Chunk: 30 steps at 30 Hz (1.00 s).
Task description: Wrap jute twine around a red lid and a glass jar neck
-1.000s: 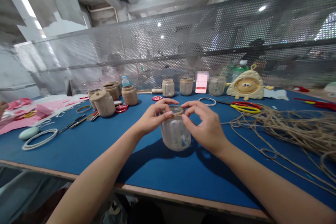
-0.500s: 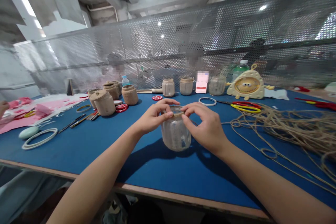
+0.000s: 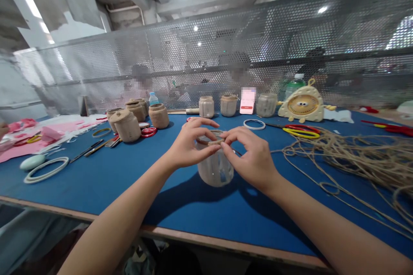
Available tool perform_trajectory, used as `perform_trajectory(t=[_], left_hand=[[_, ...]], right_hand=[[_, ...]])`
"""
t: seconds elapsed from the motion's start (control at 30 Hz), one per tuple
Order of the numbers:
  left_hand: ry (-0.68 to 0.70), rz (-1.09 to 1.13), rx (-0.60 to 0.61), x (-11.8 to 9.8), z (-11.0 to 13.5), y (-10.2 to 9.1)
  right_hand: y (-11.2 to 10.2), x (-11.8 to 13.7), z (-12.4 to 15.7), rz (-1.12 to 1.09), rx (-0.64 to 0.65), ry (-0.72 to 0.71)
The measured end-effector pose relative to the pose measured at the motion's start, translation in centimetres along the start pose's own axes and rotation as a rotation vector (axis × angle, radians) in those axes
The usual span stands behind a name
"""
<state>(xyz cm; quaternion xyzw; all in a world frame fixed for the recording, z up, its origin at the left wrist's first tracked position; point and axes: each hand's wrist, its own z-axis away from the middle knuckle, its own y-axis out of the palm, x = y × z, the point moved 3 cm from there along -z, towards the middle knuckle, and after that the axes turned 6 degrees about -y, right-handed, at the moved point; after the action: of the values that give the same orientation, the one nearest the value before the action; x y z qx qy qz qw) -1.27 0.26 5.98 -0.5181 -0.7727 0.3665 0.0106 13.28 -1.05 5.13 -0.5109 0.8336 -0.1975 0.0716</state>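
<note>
In front of me a clear glass jar (image 3: 215, 172) with brown twine (image 3: 211, 141) around its neck is tilted slightly, close above or on the blue table. My left hand (image 3: 189, 145) spans the neck, its thumb along the near side and its fingers over the mouth and far side. At the right side of the rim, my right hand (image 3: 253, 154) pinches the twine between thumb and forefinger. The fingertips hide part of the rim. A thin dark strand shows beside the right hand.
A loose heap of twine (image 3: 361, 154) spreads at right, near scissors (image 3: 301, 132) and a yellow fan (image 3: 303, 105). Twine-wrapped jars (image 3: 128, 127) stand at left. More jars (image 3: 206, 107) and a phone (image 3: 248, 101) line the back. A white ring (image 3: 47, 170) lies at far left.
My left thumb has slid right along the rim, and the left fingers have spread wider. The jar has turned or tilted a little. My right hand keeps its pinch at the rim.
</note>
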Motion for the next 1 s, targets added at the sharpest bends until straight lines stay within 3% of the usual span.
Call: perform_trajectory(t=[0.17, 0.37, 0.63, 1.0], left_hand=[[0.037, -0.059, -0.058, -0.1, 0.0, -0.1], [0.061, -0.003, -0.046, 0.0, -0.1, -0.3], [-0.076, 0.146, 0.004, 0.8, -0.2, -0.3], [-0.086, 0.187, 0.041, 0.9, -0.2, -0.1]], right_hand=[[0.0, 0.1, 0.0, 0.016, -0.003, -0.007], [-0.1, -0.1, 0.1, 0.006, -0.008, -0.016], [-0.1, -0.4, 0.0, -0.008, 0.010, -0.010], [-0.1, -0.3, 0.1, -0.005, -0.003, -0.035]])
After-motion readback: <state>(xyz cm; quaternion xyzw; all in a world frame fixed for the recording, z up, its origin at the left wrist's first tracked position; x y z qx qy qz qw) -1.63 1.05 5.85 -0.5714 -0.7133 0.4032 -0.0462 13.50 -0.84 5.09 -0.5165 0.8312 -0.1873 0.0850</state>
